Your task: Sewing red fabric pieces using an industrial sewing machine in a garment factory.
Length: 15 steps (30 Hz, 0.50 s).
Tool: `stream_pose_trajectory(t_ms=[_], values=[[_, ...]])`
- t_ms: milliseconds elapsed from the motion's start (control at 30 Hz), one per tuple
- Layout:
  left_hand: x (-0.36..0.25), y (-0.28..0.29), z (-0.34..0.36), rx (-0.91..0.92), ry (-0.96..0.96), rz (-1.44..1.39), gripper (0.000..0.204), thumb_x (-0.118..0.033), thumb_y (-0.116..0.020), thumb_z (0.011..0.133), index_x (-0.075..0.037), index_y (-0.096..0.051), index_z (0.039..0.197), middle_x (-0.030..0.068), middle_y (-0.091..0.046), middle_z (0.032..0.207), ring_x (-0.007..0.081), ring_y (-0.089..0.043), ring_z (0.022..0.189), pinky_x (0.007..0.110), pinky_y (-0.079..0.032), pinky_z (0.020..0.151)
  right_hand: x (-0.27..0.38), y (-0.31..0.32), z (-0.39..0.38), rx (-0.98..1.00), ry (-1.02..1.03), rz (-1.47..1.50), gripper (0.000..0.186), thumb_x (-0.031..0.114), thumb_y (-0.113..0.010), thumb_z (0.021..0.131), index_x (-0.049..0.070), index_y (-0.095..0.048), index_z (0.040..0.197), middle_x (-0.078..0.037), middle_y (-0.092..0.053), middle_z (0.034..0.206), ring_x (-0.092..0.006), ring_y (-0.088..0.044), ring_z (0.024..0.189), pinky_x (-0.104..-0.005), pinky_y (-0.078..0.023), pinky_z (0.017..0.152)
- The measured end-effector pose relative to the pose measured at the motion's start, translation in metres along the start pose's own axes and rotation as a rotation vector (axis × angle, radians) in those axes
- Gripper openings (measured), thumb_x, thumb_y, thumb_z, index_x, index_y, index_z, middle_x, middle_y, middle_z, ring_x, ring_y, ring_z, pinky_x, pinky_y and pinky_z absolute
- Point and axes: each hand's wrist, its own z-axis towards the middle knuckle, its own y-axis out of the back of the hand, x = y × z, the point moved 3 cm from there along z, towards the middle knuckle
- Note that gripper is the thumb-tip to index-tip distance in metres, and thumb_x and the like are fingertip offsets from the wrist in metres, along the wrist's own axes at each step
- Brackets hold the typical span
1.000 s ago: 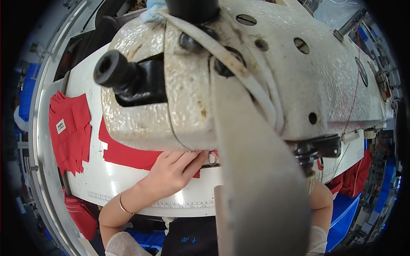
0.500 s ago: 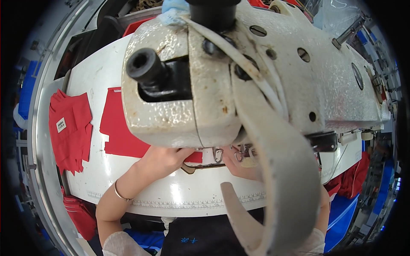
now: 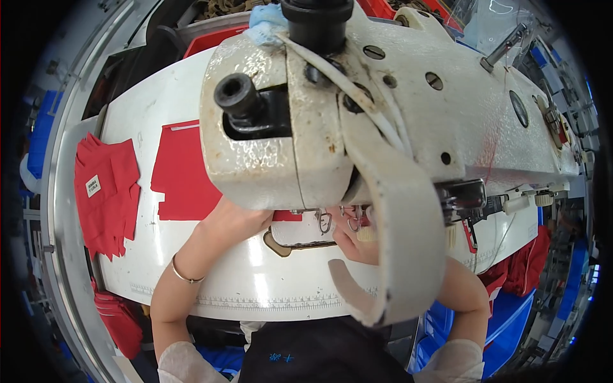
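A cream sewing machine head [image 3: 255, 172] covers the middle of my work. Beside its lower edge, my left hand [image 3: 237, 220] rests on a flat red fabric piece [image 3: 182, 172]; the machine hides its fingertips. A narrow strip of the same red shows to the right of this hand, running toward the needle area. My right hand [image 3: 357, 246] is close by the wire guides [image 3: 325, 222] under the head, with its fingers curled. Whatever lies in those fingers cannot be made out. A curved cream lever [image 3: 412, 242] stands in front and partly covers this hand.
A stack of red cut pieces with a white label [image 3: 108, 191] lies at the left of the white table [image 3: 268, 290]. A printed ruler runs along the near edge. More red fabric [image 3: 118, 319] hangs at lower left, and red cloth [image 3: 523, 262] sits over blue bins at right.
The view has shifted, so the machine sits a little differently. Both hands are slightly farther from the near edge, and the red piece has slid away a little. My right forearm shows more.
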Motion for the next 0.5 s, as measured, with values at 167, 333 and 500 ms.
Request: stream_pose_trajectory(t_ms=[167, 333, 500], values=[[0.002, 0.018, 0.009, 0.020, 0.095, -0.235, 0.023, 0.007, -0.065, 0.064, 0.002, -0.064, 0.086, 0.0155, -0.062, 0.089, 0.0354, -0.059, 0.085, 0.043, -0.048, 0.078, 0.008, 0.008, 0.011, 0.079, 0.181, -0.150, 0.016, 0.014, -0.068, 0.052, 0.007, -0.055, 0.058, -0.004, -0.047, 0.062, -0.0204, -0.053, 0.054, -0.0339, -0.043, 0.048], [0.038, 0.049, 0.008, -0.152, 0.481, -0.631, 0.029, -0.010, -0.058, 0.087, -0.003, -0.060, 0.116, 0.0181, -0.057, 0.121, 0.0353, -0.053, 0.113, 0.041, -0.042, 0.096, 0.009, 0.009, 0.010, 0.001, 0.196, -0.055, 0.020, 0.016, -0.071, 0.061, 0.005, -0.064, 0.076, -0.003, -0.050, 0.066, -0.0186, -0.053, 0.057, -0.0316, -0.044, 0.050], [0.026, 0.053, -0.061, 0.261, 0.514, 0.194, 0.056, -0.033, -0.058, 0.088, 0.004, -0.047, 0.128, 0.0172, -0.049, 0.134, 0.0356, -0.049, 0.119, 0.042, -0.047, 0.090, 0.050, 0.020, 0.009, 0.126, 0.341, -0.007, 0.055, 0.033, -0.068, 0.074, 0.002, -0.059, 0.117, -0.005, -0.060, 0.099, -0.0163, -0.059, 0.091, -0.0281, -0.046, 0.072]])
